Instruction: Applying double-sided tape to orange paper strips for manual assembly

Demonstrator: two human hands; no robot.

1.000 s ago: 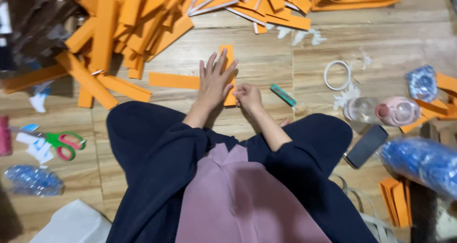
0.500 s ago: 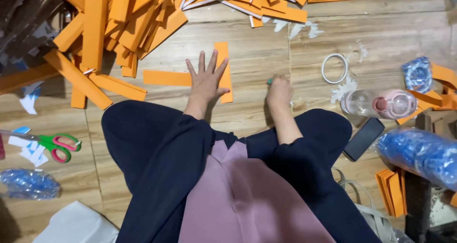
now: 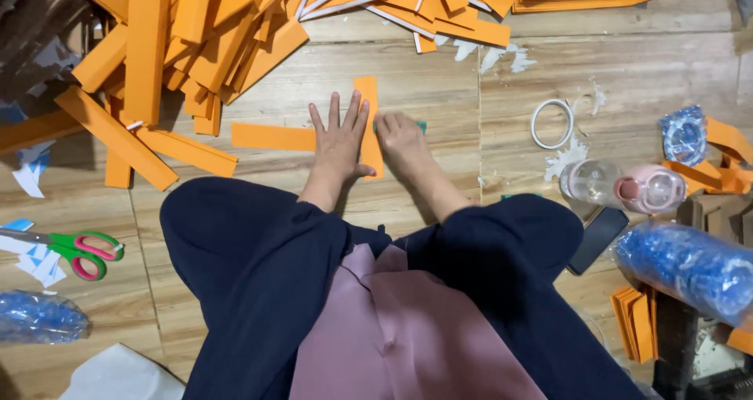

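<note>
Head view: left hand [image 3: 339, 140] lies flat, fingers spread, pressing the upright orange strip [image 3: 369, 125] onto the flat orange strip [image 3: 273, 137] on the floor [image 3: 439, 78]. Right hand [image 3: 398, 137] rests beside it, its grip apparently closed over a green tool [image 3: 420, 125]. Judgement: keep pressure even and edges square. Nearby: strip pile [image 3: 188, 31], tape ring [image 3: 552, 123], scissors [image 3: 78, 251], bottle [image 3: 623, 187].
</note>
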